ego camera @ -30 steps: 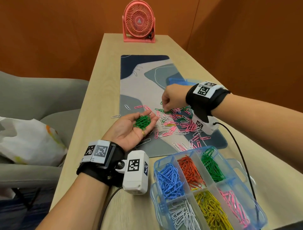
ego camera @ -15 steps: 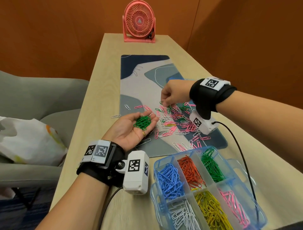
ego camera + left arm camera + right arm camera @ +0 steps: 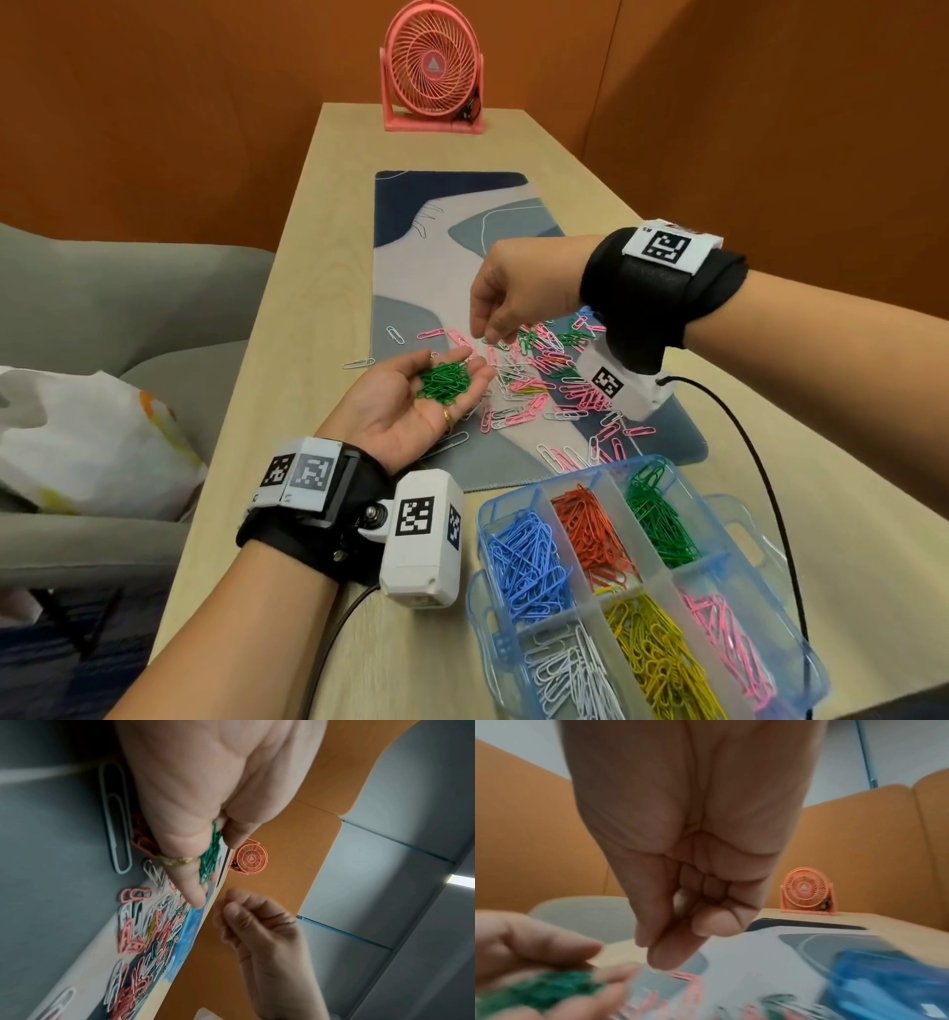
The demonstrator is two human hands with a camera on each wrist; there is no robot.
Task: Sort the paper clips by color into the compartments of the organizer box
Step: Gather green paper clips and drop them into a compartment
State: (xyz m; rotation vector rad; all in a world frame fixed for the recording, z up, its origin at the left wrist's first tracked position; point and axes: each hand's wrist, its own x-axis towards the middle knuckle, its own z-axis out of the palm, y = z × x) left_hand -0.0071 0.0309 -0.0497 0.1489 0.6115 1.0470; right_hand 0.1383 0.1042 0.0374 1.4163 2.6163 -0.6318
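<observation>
My left hand (image 3: 411,406) lies palm up over the mat's left edge, its fingers relaxed, and carries a small heap of green paper clips (image 3: 445,380) (image 3: 209,854) (image 3: 539,992). My right hand (image 3: 488,334) (image 3: 659,953) hovers just above and right of that heap. Its thumb and fingers point down and pinch what looks like one green clip, mostly hidden by the fingertips. A loose pile of pink, white and green clips (image 3: 554,380) is spread on the mat. The clear blue organizer box (image 3: 513,496) stands at the near right, with sorted colors and a green compartment (image 3: 660,519).
A patterned desk mat (image 3: 452,216) runs along the wooden table. A pink fan (image 3: 432,67) stands at the far end. A grey chair (image 3: 128,308) with a white bag (image 3: 77,437) sits left of the table. A black cable (image 3: 760,462) trails from my right wrist.
My right hand has lifted off the loose pile and moved left toward the left palm, with its fingers pinched together. The left hand has stayed in place.
</observation>
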